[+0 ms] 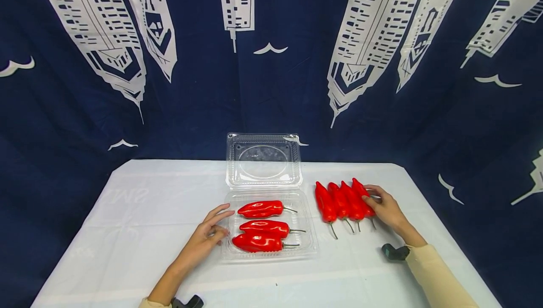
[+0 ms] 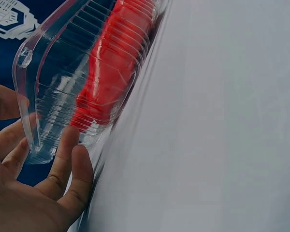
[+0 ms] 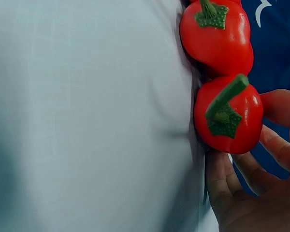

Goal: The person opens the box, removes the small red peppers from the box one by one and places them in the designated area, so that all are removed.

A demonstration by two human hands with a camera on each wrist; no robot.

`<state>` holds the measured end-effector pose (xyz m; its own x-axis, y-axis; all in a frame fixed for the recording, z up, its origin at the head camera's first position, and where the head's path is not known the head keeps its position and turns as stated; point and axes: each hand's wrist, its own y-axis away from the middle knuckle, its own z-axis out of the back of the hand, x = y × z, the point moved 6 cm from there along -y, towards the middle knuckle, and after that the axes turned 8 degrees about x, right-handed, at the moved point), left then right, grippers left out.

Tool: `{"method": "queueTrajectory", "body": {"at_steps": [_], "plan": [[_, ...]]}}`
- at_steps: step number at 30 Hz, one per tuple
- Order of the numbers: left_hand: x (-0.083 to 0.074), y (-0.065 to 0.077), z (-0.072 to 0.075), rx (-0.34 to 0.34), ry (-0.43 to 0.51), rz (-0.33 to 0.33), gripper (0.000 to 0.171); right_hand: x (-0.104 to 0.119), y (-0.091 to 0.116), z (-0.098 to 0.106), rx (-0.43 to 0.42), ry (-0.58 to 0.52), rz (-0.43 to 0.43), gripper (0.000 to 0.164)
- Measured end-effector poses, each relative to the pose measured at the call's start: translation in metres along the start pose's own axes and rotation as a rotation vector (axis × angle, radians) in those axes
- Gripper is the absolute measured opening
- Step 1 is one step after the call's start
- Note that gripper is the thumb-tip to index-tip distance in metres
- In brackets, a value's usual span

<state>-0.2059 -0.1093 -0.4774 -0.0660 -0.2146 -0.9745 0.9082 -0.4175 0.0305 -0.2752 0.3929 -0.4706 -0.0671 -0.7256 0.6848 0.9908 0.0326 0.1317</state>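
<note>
A clear plastic clamshell box [image 1: 311, 247] lies with its lid raised and holds three long red peppers, among them a back pepper [image 1: 260, 209] and a front pepper [image 1: 257, 243]. At the box's left side is my left hand [image 1: 203, 239], its fingers spread and touching the rim and ribbed wall. To the right, several more red peppers lie side by side, stems toward me. The rightmost red pepper [image 3: 249, 113] is held by my right hand [image 1: 388, 209], thumb over its top and fingers along its outer side.
The clear lid [image 1: 264, 183] stands up behind the box base. A white cloth covers the table [image 1: 140, 232], and a dark blue printed curtain [image 1: 203, 110] hangs behind its far edge. The neighbouring red pepper [image 3: 217, 38] sits against the held one.
</note>
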Motion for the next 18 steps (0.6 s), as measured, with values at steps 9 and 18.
{"method": "queueTrajectory", "body": {"at_steps": [9,18], "plan": [[-0.0002,0.0004,0.0,0.0,0.008,0.005,0.049,0.0005,-0.001,-0.0001,-0.006,0.0,0.018,0.049],[-0.0009,0.0006,-0.0004,0.004,0.002,-0.009,0.05,0.0005,-0.0006,0.0006,-0.008,-0.003,0.023,0.06]]}}
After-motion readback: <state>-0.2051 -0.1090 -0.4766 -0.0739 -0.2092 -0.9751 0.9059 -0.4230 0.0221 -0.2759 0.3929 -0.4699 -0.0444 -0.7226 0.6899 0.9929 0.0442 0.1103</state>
